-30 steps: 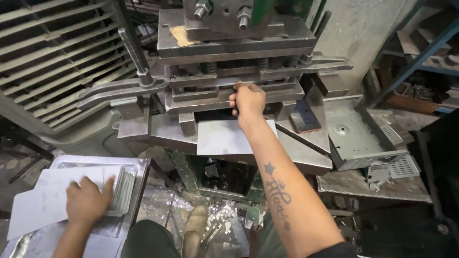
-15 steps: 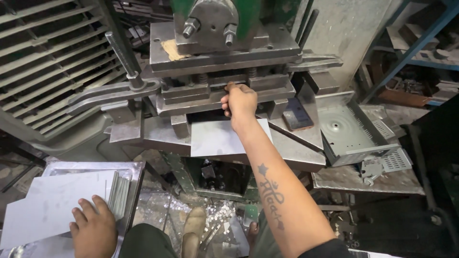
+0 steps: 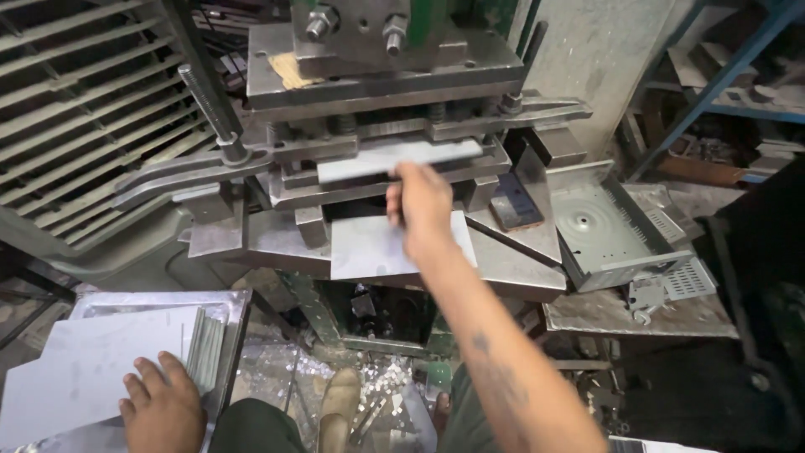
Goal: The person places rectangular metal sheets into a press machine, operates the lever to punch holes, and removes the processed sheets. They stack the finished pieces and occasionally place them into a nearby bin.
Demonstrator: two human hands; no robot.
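Note:
My right hand (image 3: 422,204) reaches out to the press die (image 3: 377,126) and grips one end of a narrow grey metal strip (image 3: 394,157), held level just in front of the die opening. Under the hand a flat grey sheet (image 3: 366,249) lies on the press bed. My left hand (image 3: 163,409) rests flat, fingers apart, on a stack of grey metal sheets (image 3: 88,369) at the lower left. The stack sits in a shallow metal tray (image 3: 231,304).
Formed grey metal box parts (image 3: 604,222) are piled to the right of the press. A blue shelf frame (image 3: 713,71) stands at the far right and a slatted rack (image 3: 71,92) at the left. Small metal scraps (image 3: 377,394) litter the floor around my shoe (image 3: 340,403).
My right hand has drawn back from the die opening and now holds the narrow strip in front of it. My left hand has slid toward the near end of the sheet stack.

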